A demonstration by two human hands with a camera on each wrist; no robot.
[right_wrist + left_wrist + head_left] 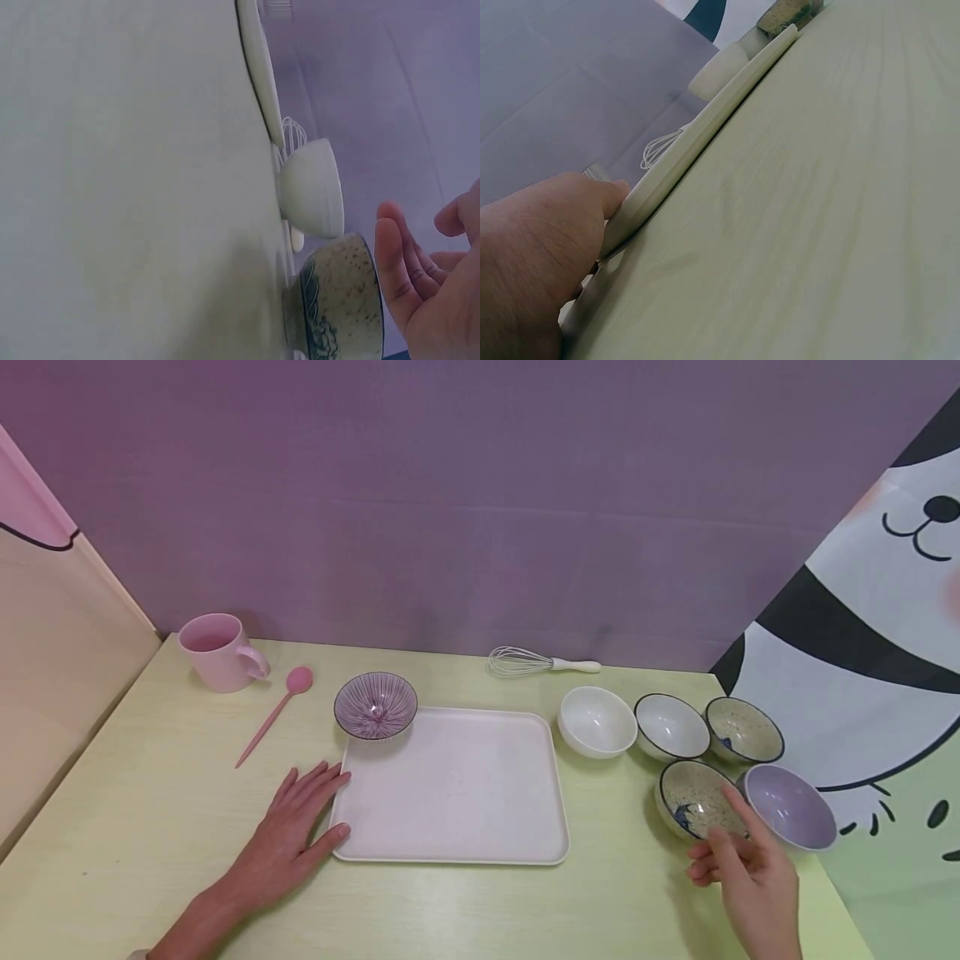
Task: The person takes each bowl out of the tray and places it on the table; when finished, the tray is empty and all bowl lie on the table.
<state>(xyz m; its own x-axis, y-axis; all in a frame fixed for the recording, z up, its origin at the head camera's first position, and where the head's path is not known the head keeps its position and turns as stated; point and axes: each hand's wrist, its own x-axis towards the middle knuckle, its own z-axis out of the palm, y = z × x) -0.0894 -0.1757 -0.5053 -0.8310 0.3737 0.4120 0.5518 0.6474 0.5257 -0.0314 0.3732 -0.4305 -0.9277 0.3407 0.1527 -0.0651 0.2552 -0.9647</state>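
Observation:
In the head view my left hand [288, 839] lies at the left edge of a white rectangular tray [457, 793], fingers spread, fingertips and thumb touching its rim. A purple-striped bowl [375, 706] overlaps the tray's far left corner. My right hand [761, 885] hovers over the near side of a beige speckled bowl [693, 793] with a blue pattern, index finger extended and the other fingers loosely bent. From the right wrist, the speckled bowl [341, 300] stands upright beside the fingers [394, 262], with nothing held. A lilac bowl [791, 806] sits just right of it.
Behind these bowls stand a white bowl [596, 722], a dark-rimmed white bowl [671, 727] and another speckled bowl [742, 731]. A whisk [543, 662] lies at the table's back edge. Far left are a pink mug [217, 652] and a pink spoon [277, 714].

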